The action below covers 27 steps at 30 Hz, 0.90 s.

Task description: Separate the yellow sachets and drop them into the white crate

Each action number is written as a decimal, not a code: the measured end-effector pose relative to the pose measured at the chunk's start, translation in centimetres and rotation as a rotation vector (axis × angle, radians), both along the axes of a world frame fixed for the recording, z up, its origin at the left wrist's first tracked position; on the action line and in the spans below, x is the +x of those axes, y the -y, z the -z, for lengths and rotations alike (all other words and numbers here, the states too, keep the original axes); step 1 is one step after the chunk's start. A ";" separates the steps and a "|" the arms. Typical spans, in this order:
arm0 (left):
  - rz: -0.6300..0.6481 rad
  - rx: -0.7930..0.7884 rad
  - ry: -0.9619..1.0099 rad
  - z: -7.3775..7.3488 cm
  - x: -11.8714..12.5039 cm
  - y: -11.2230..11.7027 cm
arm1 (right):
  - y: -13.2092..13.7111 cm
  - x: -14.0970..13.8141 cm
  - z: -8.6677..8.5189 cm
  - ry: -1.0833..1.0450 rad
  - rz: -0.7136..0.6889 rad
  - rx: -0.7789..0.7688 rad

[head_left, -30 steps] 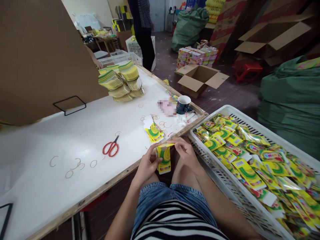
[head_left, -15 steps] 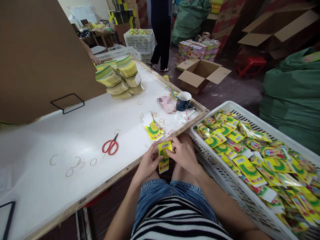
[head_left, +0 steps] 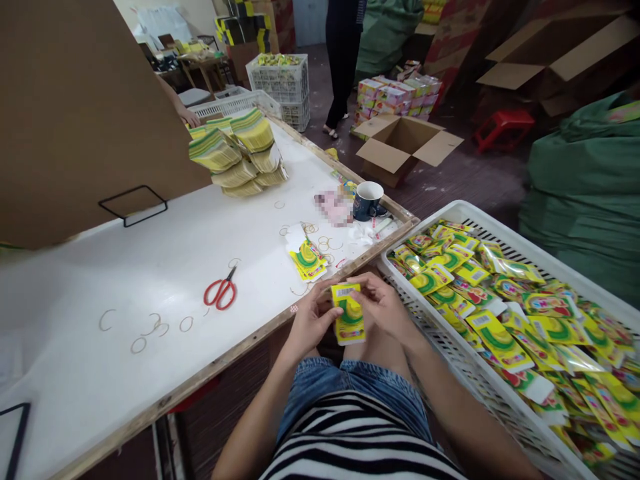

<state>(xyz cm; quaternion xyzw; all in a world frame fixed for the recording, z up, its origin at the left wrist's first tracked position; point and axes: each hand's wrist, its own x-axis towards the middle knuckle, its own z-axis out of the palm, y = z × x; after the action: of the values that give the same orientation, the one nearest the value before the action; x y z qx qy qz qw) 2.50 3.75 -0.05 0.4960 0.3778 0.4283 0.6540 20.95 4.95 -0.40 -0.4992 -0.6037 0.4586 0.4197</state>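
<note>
Over my lap, both hands grip a small yellow-and-green printed packet (head_left: 350, 321) with a barcode at its top. My left hand (head_left: 313, 317) pinches its left edge, thumb on the front. On the upper right side, my right hand (head_left: 384, 305) closes its fingers on the same packet. Just beyond the hands, a few similar flat yellow cards (head_left: 307, 261) lie on the white table (head_left: 210, 360). To my right stands a white plastic crate (head_left: 453, 212) heaped with filled packets (head_left: 500, 340) in the same colours.
Red-handled scissors (head_left: 220, 293) and loose rubber bands (head_left: 186, 324) lie on the table. A dark mug (head_left: 367, 201) stands near the corner. Bundled card stacks (head_left: 240, 153) sit farther back, a person's hand (head_left: 189, 119) behind them. An open carton (head_left: 407, 143) and another person (head_left: 343, 63) are beyond.
Both hands and the packet have moved slightly to the right, and the packet now faces up more fully. The person in the background has stepped to the right.
</note>
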 end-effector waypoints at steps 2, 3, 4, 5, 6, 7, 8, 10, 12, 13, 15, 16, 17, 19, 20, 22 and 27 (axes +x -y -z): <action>-0.041 0.110 -0.148 0.4 0.0 -0.7 | 0.1 3.9 -0.5 0.253 0.025 0.016; -0.090 0.174 -0.259 0.7 -0.3 -1.2 | 0.0 6.4 -0.8 0.444 0.048 0.051; -0.151 0.237 -0.381 1.0 -0.8 -1.8 | 0.0 8.9 -1.1 0.653 0.101 0.092; -0.212 0.294 -0.504 1.5 -1.3 -2.4 | -0.1 11.2 -1.2 0.850 0.189 0.118; -0.261 0.336 -0.605 2.0 -1.8 -3.0 | -0.2 13.0 -1.4 0.998 0.272 0.127; -0.290 0.368 -0.683 2.5 -2.3 -3.5 | -0.4 14.2 -1.4 1.082 0.321 0.148; -0.303 0.390 -0.739 3.1 -2.7 -3.9 | -0.6 14.5 -1.4 1.105 0.342 0.173; -0.293 0.412 -0.823 4.2 -3.1 -4.4 | -1.6 12.6 -1.0 0.998 0.290 0.227; -0.263 0.423 -0.886 4.8 -3.1 -4.5 | -3.1 8.1 -0.3 0.811 0.195 0.239; -0.248 0.427 -0.909 5.0 -3.1 -4.5 | -4.0 5.3 0.2 0.743 0.144 0.233; -0.221 0.438 -0.933 5.1 -3.0 -4.3 | -5.9 -0.1 1.1 0.695 0.082 0.218; -0.213 0.443 -0.933 5.1 -3.1 -4.2 | -6.8 -2.4 1.5 0.703 0.070 0.189; -0.208 0.446 -0.926 5.0 -3.1 -4.1 | -7.5 -4.3 1.9 0.716 0.080 0.154; -0.210 0.447 -0.901 4.9 -3.2 -4.0 | -8.6 -6.7 2.4 0.702 0.126 0.080; -0.216 0.440 -0.888 4.8 -3.2 -4.0 | -9.0 -7.4 2.6 0.682 0.150 0.056; -0.229 0.412 -0.871 4.6 -3.2 -3.9 | -9.5 -7.8 2.9 0.627 0.181 0.036; -0.260 0.326 -0.758 4.1 -3.0 -3.8 | -9.5 -6.8 3.0 0.459 0.199 0.036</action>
<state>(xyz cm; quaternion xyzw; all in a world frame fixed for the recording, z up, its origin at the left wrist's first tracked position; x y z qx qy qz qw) -0.53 7.60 -4.10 0.6635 0.5781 0.3487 0.3224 14.14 14.46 -3.42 -0.6394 -0.6392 0.2789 0.3237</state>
